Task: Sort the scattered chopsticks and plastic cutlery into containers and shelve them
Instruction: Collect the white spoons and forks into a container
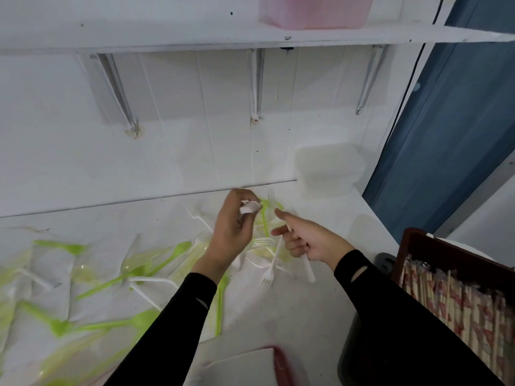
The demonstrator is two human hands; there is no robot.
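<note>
Head view: a white fork lies on the white table, just beside the right hand and a bit below the left hand. Its long side runs from the wall toward the person, with the prongs nearest the person. The right hand is closer to it, I think, so it would reach first. That hand has its fingers curled round a white handle, with one finger poking out. The left hand pinches a small white bunch; I cannot tell what it is. Green cutlery lies scattered off to the left. A box of chopsticks stands at the right. A pink tub sits on the shelf.
</note>
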